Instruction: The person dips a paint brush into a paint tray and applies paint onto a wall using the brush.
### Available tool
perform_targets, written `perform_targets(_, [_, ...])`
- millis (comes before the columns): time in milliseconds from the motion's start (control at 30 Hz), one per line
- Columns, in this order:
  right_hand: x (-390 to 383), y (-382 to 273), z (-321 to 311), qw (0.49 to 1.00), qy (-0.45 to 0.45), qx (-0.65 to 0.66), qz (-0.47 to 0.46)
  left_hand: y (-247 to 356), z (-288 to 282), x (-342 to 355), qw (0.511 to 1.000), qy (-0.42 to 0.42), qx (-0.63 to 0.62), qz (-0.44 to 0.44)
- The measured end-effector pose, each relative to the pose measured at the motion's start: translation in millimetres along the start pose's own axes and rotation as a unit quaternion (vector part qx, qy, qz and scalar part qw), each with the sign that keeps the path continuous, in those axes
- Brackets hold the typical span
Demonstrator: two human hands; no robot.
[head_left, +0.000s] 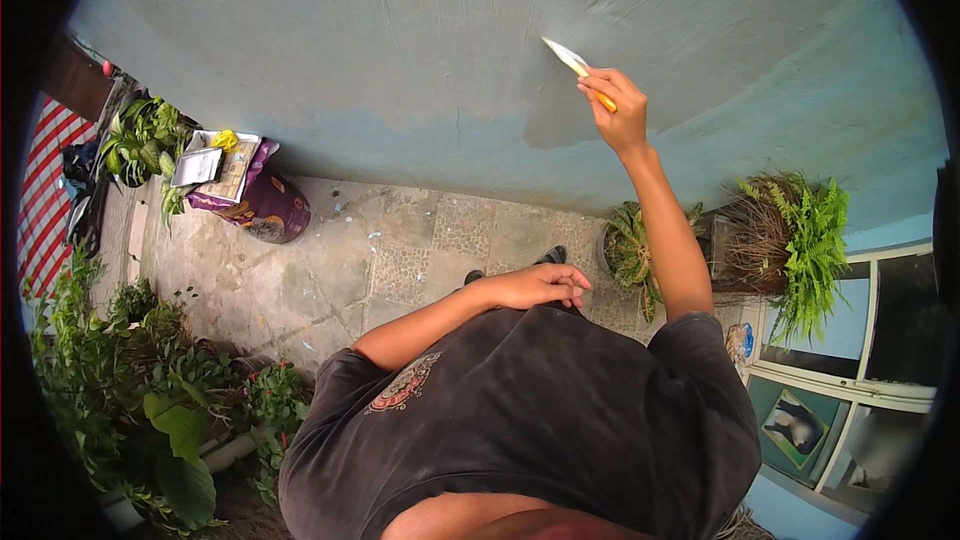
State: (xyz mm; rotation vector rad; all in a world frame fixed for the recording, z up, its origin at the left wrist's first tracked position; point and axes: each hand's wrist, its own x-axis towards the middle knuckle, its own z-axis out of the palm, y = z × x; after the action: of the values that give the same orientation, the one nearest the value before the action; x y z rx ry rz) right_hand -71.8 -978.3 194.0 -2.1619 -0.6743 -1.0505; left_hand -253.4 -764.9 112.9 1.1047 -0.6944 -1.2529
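My right hand (617, 105) reaches up to the wall (420, 60) with its fingers closed round the yellow-orange handle of a paintbrush (567, 57). The brush is seen edge-on, and its pale, tapered tip is at the wall's surface. Around it the wall is grey with streaky strokes; a darker grey patch lies just below and the lower part is bluish. My left hand (537, 287) rests in front of my belly, its fingers loosely bent and apart, and nothing shows in it.
A purple sack-like container (272, 208) at the left carries a board with a white tray (197, 167) and a yellow item. Potted plants (632, 255) and a fern (815, 240) stand along the wall at right, near a window (850, 340). Leafy plants (150, 390) fill the lower left.
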Motion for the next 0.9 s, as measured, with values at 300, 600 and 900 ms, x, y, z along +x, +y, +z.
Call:
perform_targets(300, [-42,-61,-59,0.980,0.182,0.065,0.053,-6,14,7,1.000,0.028,0.001,0.000])
perform_targets(600, [-100,-91,-76,0.981,0.046,0.149,0.112,-61,13,40,0.985,0.139,0.099,-0.021])
perform_targets(900, [-117,-74,-133,0.976,0.084,0.152,0.129,-93,71,66,0.974,0.191,0.110,-0.059])
